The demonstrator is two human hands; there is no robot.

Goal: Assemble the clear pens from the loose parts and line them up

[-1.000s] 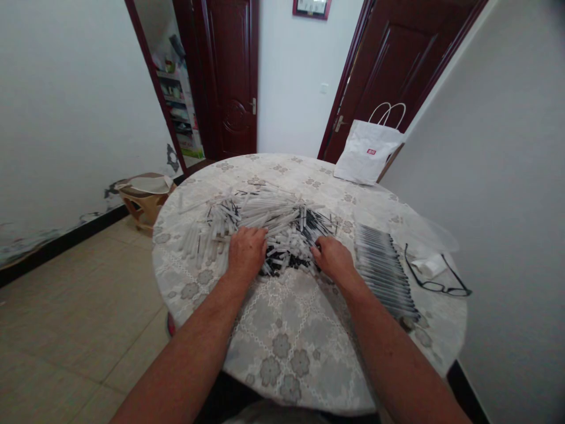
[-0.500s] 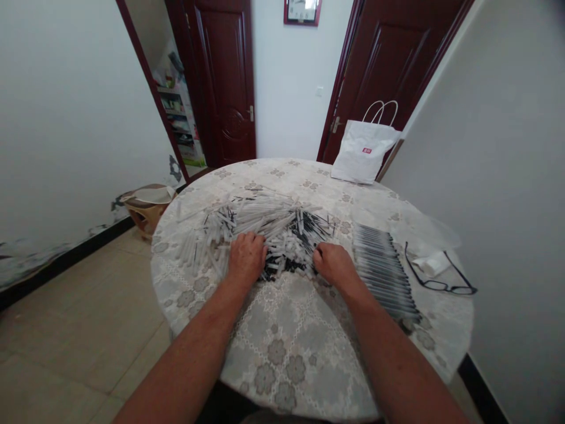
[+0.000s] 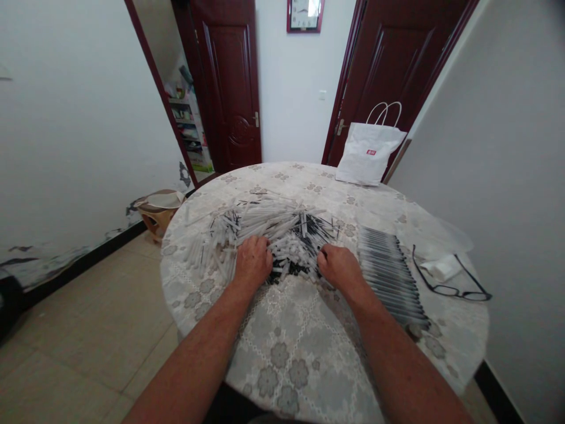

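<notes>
The left hand (image 3: 255, 258) and right hand (image 3: 339, 265), fingers curled, contents hidden, flank a loose heap of thin white-and-black sticks (image 3: 282, 227) on a round, floral-clothed table (image 3: 286, 335). Rightward lie neatly rowed grey sticks (image 3: 392, 277) and black-framed eyeglasses (image 3: 459, 295); behind stands a white handled bag (image 3: 368, 154).

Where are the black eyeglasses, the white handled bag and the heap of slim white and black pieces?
Black eyeglasses (image 3: 446, 291): head view, one lens.
White handled bag (image 3: 366, 160): head view, front panel.
Heap of slim white and black pieces (image 3: 286, 240): head view, middle.
</notes>
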